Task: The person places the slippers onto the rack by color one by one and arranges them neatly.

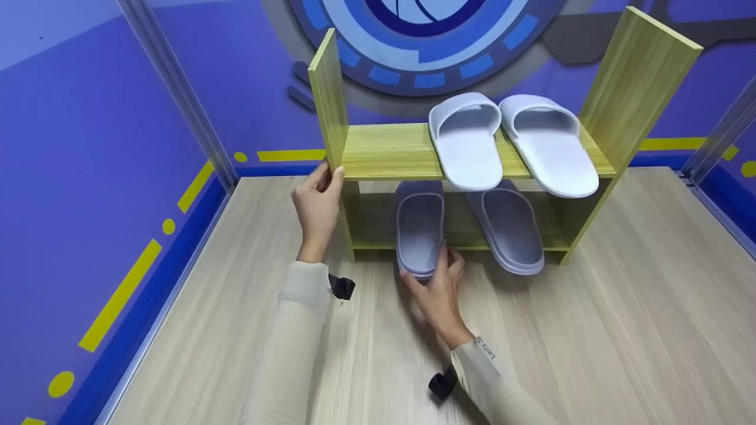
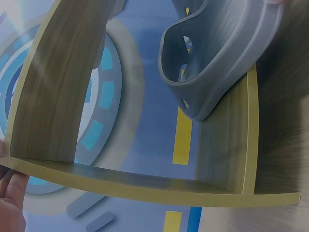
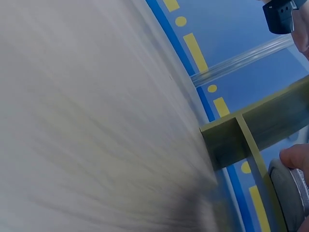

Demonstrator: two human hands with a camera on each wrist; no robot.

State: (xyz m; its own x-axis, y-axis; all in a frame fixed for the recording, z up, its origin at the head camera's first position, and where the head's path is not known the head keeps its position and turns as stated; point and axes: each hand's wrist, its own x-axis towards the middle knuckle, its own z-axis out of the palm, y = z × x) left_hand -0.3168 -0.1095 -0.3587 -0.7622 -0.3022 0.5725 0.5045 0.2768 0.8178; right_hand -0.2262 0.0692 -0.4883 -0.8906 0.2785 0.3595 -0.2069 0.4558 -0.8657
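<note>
A small wooden shoe rack [image 1: 387, 150] stands on the table with two shelves between tall side panels. My left hand [image 1: 317, 206] grips the front edge of its left panel [image 1: 331, 97], level with the upper shelf; the left wrist view shows the fingers [image 2: 16, 189] at that board. On the lower shelf, toe inward, lies a grey slipper [image 1: 420, 227]. My right hand [image 1: 440, 295] holds it by the heel, thumb on one side and fingers on the other. In the right wrist view my thumb [image 3: 295, 155] presses on the grey slipper [image 3: 285, 195].
Another grey slipper [image 1: 514, 230] sits to the right on the lower shelf, its heel jutting past the front edge. Two white slippers [image 1: 472, 147] lie side by side on the upper shelf. Blue printed walls [image 1: 77, 147] enclose the wooden tabletop [image 1: 638, 307] at back and sides.
</note>
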